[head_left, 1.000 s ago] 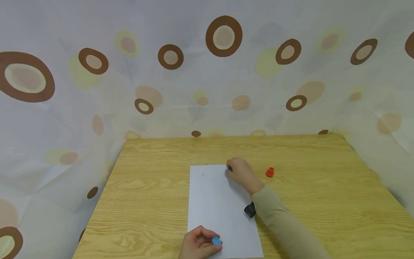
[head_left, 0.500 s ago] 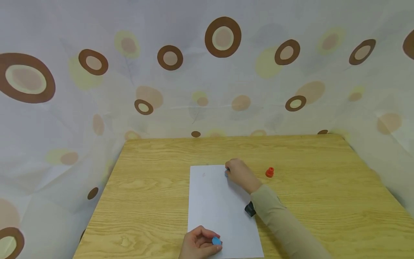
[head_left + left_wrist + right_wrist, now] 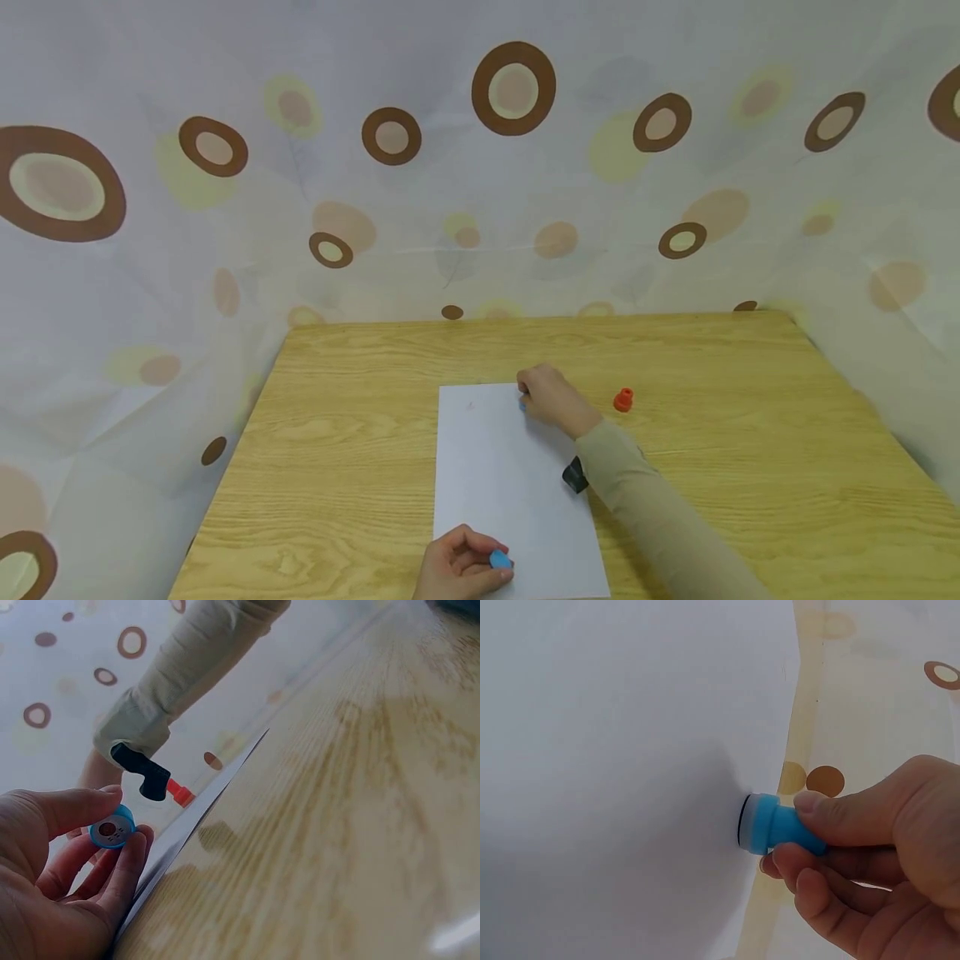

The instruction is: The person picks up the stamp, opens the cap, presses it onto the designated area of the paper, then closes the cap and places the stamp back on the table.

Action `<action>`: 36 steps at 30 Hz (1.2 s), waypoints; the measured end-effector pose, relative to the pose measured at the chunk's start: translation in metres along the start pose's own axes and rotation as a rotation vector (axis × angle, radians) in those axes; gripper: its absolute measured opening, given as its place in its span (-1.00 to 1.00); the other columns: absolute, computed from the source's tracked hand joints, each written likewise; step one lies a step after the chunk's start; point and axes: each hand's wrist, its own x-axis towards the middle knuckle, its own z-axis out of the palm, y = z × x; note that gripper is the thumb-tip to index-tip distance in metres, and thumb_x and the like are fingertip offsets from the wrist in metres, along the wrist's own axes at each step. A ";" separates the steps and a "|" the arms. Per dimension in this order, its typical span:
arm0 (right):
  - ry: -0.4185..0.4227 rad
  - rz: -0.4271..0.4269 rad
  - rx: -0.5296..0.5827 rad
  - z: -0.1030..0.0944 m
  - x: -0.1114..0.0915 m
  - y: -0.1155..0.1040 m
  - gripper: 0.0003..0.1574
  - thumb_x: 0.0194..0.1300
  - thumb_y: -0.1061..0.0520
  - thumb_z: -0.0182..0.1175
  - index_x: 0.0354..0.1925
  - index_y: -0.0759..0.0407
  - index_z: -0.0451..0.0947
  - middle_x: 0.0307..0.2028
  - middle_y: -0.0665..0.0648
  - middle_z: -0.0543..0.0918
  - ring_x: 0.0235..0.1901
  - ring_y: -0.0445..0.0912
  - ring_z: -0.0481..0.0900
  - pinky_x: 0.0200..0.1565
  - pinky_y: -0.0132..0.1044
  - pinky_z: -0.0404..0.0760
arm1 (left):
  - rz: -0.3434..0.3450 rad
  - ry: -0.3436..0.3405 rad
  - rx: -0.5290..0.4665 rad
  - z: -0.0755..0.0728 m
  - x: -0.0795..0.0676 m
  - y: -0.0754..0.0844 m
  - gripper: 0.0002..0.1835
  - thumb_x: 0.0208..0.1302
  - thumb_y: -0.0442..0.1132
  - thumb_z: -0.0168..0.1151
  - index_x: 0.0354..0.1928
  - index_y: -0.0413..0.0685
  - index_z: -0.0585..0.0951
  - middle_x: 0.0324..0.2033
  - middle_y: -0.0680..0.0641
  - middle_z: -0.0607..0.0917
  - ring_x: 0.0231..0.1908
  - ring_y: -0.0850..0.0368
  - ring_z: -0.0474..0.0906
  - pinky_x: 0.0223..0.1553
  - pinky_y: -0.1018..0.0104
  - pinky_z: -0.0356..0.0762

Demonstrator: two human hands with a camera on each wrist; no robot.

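Observation:
My right hand [image 3: 551, 398] is over the far right corner of a white sheet of paper [image 3: 495, 475]. It pinches a small blue stamp [image 3: 787, 825] between thumb and fingers. In the right wrist view the stamp's dark-edged face points at the paper and sits close against it. Low over the near end of the sheet, my left hand [image 3: 461, 565] pinches a blue cap [image 3: 112, 827] by its sides. A round white label with a brown picture and small print shows on the cap's end. Faint small marks [image 3: 470, 406] lie near the sheet's far left corner.
A red stamp [image 3: 623, 400] stands on the wooden table [image 3: 337, 467], right of the paper's far end. A black camera mount [image 3: 575, 475] sits at my right sleeve. Patterned cloth [image 3: 420, 208] rises behind the table and along both sides.
The right hand has tipped the stamp downward, its blue body now lower beneath the fingers at the paper. My left hand keeps its hold on the cap. The head view has shifted slightly.

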 end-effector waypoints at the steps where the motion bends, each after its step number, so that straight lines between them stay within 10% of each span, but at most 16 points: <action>1: -0.008 0.005 0.004 0.000 0.001 0.000 -0.73 0.13 0.44 0.30 -0.52 0.22 0.42 -0.57 0.03 0.42 -0.51 -0.12 0.32 -0.45 -0.34 0.35 | -0.001 -0.001 -0.001 0.000 0.000 0.000 -0.66 -0.07 -0.56 0.49 -0.22 -0.44 0.57 -0.23 -0.24 0.71 -0.26 0.06 0.72 -0.20 0.38 0.69; 36: -0.076 0.050 0.040 -0.003 0.005 0.004 -0.65 0.10 0.39 0.30 -0.56 0.12 0.34 -0.58 -0.01 0.31 -0.49 -0.11 0.29 -0.44 -0.36 0.23 | -0.007 -0.001 0.003 0.000 -0.001 -0.001 -0.65 -0.07 -0.54 0.50 -0.23 -0.43 0.56 -0.23 -0.21 0.72 -0.28 0.10 0.71 -0.23 0.41 0.69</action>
